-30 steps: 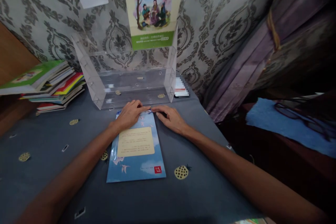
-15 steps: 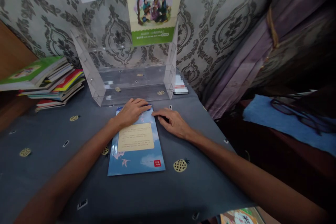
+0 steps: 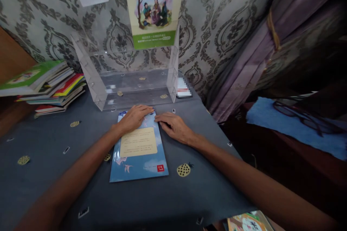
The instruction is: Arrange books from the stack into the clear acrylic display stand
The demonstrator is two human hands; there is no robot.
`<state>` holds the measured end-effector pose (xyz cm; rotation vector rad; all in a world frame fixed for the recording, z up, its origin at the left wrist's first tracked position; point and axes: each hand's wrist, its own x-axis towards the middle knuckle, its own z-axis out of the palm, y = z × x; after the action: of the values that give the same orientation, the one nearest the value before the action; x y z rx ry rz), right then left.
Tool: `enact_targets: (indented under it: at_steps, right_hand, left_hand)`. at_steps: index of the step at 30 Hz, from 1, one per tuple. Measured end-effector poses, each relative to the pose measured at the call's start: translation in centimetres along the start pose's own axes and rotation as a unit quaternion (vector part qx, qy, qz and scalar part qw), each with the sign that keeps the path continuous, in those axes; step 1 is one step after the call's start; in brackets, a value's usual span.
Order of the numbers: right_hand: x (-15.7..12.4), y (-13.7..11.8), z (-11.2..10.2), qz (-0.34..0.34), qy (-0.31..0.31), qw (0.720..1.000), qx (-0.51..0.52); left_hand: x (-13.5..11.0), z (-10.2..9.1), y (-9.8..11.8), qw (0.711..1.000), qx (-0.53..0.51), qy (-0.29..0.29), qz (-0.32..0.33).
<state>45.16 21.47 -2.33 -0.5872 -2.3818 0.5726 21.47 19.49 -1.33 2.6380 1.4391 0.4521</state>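
A thin blue book [image 3: 139,168] with a cream text panel and a small red logo lies flat on the dark tablecloth. Across its far end rests my left hand [image 3: 136,117], palm down with the fingers stretched out toward the right. My right hand [image 3: 173,127] is at the book's upper right edge, fingertips at or just beside that edge; whether they touch it is hard to tell. A gap shows between its thumb and forefinger. Behind the book stands a clear acrylic rack [image 3: 135,95], and a green and cream picture book [image 3: 154,14] is held high in it.
On the left is a stack of books [image 3: 58,88]. A white-and-red item [image 3: 183,88], partly blurred out, lies behind the rack's right side. Eyeglasses [image 3: 298,115] rest on a blue cloth [image 3: 265,119] at the right. Another book [image 3: 249,222] shows below the table's front edge.
The view has shifted slightly, so most things appear a little further left. Both hands keep nearly the same place on and beside the blue book.
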Motion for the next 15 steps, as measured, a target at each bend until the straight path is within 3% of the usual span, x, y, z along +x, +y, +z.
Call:
enact_targets:
  at_steps: [15]
  right_hand:
    - [0.01, 0.06, 0.07, -0.011, -0.004, 1.000, -0.004]
  left_hand:
    - [0.36, 0.52, 0.90, 1.000, 0.025, 0.010, -0.002]
